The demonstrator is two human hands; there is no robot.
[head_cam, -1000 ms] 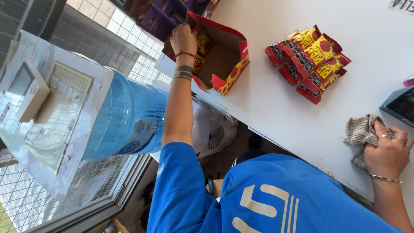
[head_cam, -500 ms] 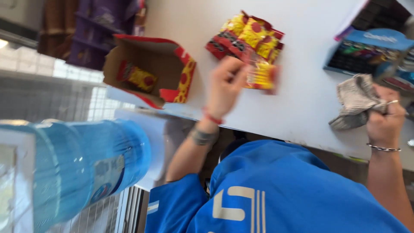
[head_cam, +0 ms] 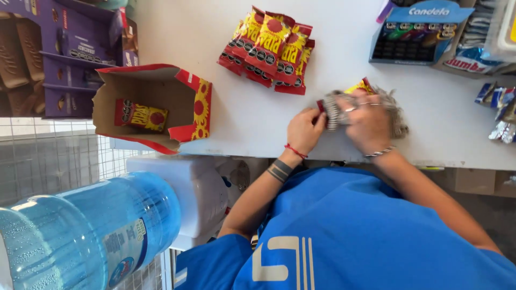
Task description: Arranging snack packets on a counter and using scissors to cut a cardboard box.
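White counter (head_cam: 258, 115) holds the snack packet (head_cam: 359, 87), pinched at its end by the left hand (head_cam: 305, 130) while the right hand (head_cam: 368, 119) presses a grey cloth (head_cam: 398, 115) over it; hard rubbing might tear the packet.

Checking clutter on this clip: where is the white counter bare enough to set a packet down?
Bare counter lies between the open carton and the hands, below the packet pile. Also bare between that pile and the lighter display. The right edge is crowded with wrapped sweets.
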